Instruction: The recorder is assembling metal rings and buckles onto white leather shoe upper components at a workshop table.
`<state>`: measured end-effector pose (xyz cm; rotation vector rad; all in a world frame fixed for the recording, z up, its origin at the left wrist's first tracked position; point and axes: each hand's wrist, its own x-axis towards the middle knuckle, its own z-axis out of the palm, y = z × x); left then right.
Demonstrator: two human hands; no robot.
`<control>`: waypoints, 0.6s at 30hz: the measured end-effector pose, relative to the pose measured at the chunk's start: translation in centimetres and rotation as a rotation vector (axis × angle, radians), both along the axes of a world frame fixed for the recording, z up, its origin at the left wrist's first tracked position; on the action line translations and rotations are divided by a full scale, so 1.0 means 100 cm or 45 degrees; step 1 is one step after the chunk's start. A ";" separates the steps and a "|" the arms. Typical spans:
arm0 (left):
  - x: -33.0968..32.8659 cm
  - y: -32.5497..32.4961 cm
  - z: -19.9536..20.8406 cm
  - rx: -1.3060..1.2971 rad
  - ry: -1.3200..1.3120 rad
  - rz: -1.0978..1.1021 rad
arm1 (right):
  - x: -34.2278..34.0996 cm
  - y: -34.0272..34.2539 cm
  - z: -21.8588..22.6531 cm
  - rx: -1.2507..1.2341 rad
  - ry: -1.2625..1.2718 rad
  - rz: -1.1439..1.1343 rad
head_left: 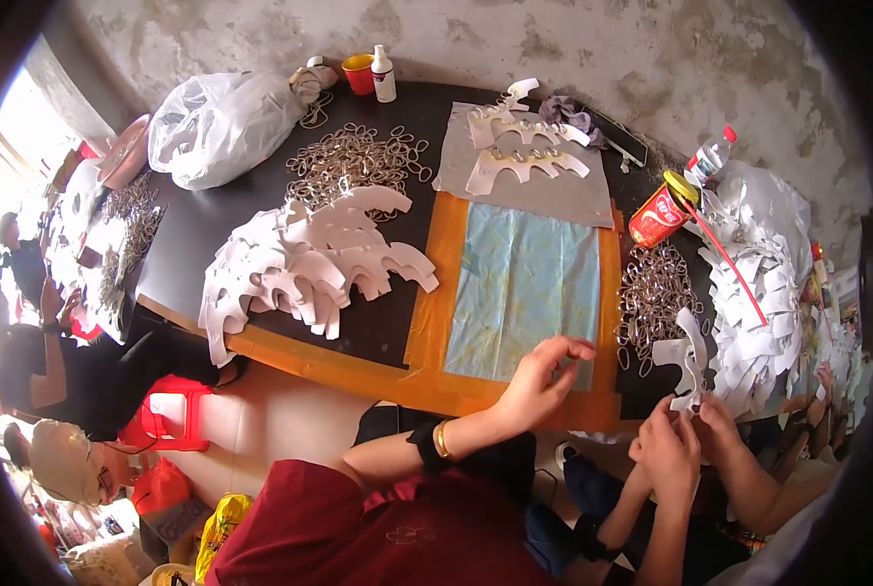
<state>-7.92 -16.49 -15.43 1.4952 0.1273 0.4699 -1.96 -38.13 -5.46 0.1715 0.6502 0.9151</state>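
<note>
**Hands grasping a white cut-out at the table edge**

Both hands of the person meet at the lower right of the view. The left hand (663, 451) and the right hand (722, 422) are closed with the fingertips on the lower end of a white paper cut-out (688, 363). The cut-out stands almost upright above the fingers, over the near edge of the black table (187, 244). How the fingers sit on it cannot be seen in detail, because the hands are small and close together.

Just beside the cut-out, to its left, lies a heap of metal rings (651, 293). To its right is a big pile of white cut-outs (761, 293), with a thin red stick (734, 269) lying across it. Behind the rings a red can with a yellow lid (657, 215) lies tilted, and a clear plastic bottle with a red cap (710, 156) is near it.

Left of the rings is a light blue sheet (524, 283), framed by orange tape (438, 293). A co-worker in a dark red shirt (397, 532) reaches a hand (544, 376) to the near corner of this sheet, with the fingers bent and a gold bracelet (443, 439) on the wrist.

Farther left lies a second pile of white cut-outs (310, 259), more metal rings (358, 156) behind it, and a white plastic bag (217, 122) at the far corner.
</note>
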 end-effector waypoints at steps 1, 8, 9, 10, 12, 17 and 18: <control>0.001 -0.001 -0.001 -0.049 -0.015 0.004 | -0.006 -0.004 -0.008 -0.062 -0.105 -0.051; 0.000 -0.004 0.000 -0.026 -0.030 -0.002 | -0.008 -0.018 -0.038 -1.323 -0.665 -0.234; -0.002 -0.004 0.003 -0.028 -0.034 -0.003 | -0.003 -0.033 -0.059 -1.449 -0.910 -0.220; -0.004 -0.003 0.006 -0.035 -0.016 -0.001 | -0.001 -0.049 -0.069 -1.452 -0.912 -0.223; -0.006 -0.003 0.006 -0.039 0.000 -0.015 | -0.003 -0.049 -0.063 0.121 -0.283 -0.414; -0.002 -0.008 -0.001 -0.124 0.020 -0.071 | -0.019 -0.059 -0.070 -0.015 -0.310 -0.443; 0.000 -0.005 -0.001 -0.125 0.037 -0.109 | -0.020 -0.060 -0.073 -0.049 -0.304 -0.459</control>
